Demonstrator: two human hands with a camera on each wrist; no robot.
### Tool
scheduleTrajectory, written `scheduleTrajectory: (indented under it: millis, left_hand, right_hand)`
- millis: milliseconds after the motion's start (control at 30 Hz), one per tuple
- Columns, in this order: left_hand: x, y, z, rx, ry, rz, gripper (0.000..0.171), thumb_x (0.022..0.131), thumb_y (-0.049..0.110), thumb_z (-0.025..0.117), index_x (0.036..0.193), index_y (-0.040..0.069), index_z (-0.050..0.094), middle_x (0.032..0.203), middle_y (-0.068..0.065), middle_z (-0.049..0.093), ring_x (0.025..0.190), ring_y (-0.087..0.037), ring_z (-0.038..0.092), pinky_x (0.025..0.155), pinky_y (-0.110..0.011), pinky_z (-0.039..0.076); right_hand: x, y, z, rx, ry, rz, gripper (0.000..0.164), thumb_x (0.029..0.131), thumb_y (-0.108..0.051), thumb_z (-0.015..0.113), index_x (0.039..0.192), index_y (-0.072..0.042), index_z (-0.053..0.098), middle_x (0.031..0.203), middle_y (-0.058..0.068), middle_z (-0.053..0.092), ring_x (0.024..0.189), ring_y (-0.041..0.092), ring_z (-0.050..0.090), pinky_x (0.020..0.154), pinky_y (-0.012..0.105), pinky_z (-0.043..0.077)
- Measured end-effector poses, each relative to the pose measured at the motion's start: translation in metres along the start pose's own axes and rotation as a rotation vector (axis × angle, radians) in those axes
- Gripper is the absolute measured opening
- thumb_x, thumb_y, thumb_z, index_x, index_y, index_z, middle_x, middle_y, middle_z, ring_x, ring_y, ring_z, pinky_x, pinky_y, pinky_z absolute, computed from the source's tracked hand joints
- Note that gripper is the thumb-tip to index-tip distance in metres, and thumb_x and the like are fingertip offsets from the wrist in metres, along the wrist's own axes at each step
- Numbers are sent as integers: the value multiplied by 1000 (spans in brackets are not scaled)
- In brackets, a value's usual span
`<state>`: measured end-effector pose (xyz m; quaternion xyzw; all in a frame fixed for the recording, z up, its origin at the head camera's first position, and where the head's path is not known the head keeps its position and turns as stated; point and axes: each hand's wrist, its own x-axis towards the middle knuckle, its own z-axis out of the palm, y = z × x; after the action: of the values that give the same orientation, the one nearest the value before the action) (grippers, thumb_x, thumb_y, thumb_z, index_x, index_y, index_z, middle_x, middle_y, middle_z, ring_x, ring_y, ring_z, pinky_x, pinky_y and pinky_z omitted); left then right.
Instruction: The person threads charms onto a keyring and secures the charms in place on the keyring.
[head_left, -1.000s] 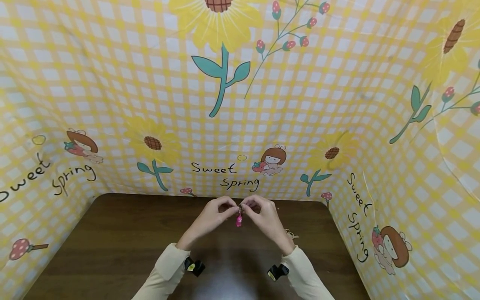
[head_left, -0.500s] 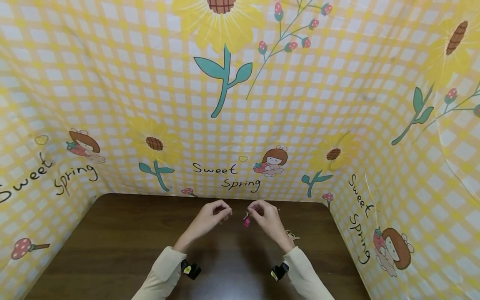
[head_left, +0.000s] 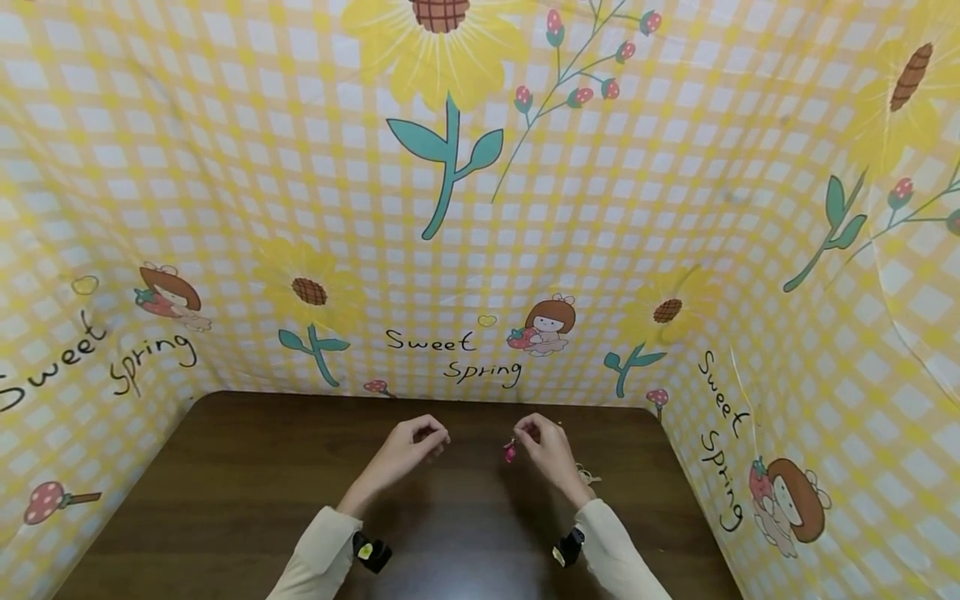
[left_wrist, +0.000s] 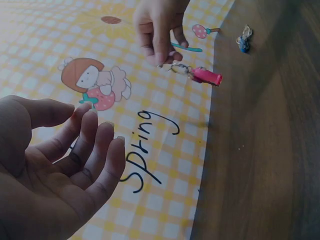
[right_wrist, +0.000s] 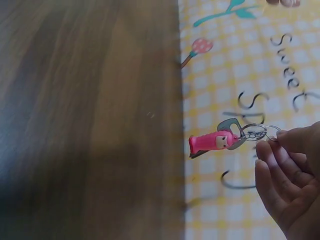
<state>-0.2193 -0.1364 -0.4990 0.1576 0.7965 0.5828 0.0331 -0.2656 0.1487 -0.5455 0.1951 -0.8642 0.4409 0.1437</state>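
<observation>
My right hand [head_left: 547,442] pinches a silver split ring [right_wrist: 273,132] between thumb and fingers. From it hangs a pink figure keychain [right_wrist: 212,142], joined by a short chain and a second ring. A grey metal piece [right_wrist: 229,124] with a looped end, perhaps a key, lies partly hidden behind the figure. My left hand [left_wrist: 75,155] is raised to the left, apart from the keychain, its fingers loosely bent and holding nothing. Beyond my right wrist, another keychain with a blue part [left_wrist: 244,45] lies on the table.
The dark brown wooden table [head_left: 247,483] lies under both hands. A yellow checked cloth [head_left: 360,275] stands as walls at its back and sides. Black wrist cameras [head_left: 372,552] are strapped over the sleeves.
Both hands were together at the keychain; my left hand has let go and moved left. My right hand has carried the pink keychain to the right and slightly nearer.
</observation>
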Motion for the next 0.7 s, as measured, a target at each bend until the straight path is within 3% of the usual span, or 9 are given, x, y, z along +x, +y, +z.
scheduleTrajectory:
  millis: [100,400,600,700]
  left_hand:
    - [-1,-6,-1,-3,1,-6,20,109,11,59,104,-5,70,88,-5,69,76,-16,64,69,-26,56]
    - [-6,-13,-2,16,-6,2,20,110,11,59,103,-4,70,88,-5,69,80,-34,67,67,-26,56]
    - [-8,-15,-4,13,-3,-11,19,110,10,59,104,-4,70,89,-6,69,75,-15,65,67,-26,56]
    - [-8,-16,-5,7,-1,-8,19,109,10,59,103,-4,70,89,-8,70,75,-12,63,67,-26,55]
  right_hand:
    - [-4,14,0,-23,3,38,6,97,-1,75,93,-3,71,83,3,70,73,16,64,68,28,53]
    - [-24,53,3,-28,47,120,7,96,2,75,90,0,71,81,7,72,72,19,67,65,28,52]
    - [-27,67,4,-48,56,255,7,98,-1,74,91,-2,72,81,7,73,74,18,68,64,30,52]
    - [-28,72,4,-76,68,297,7,97,-2,75,90,-2,73,80,7,74,73,19,68,65,33,53]
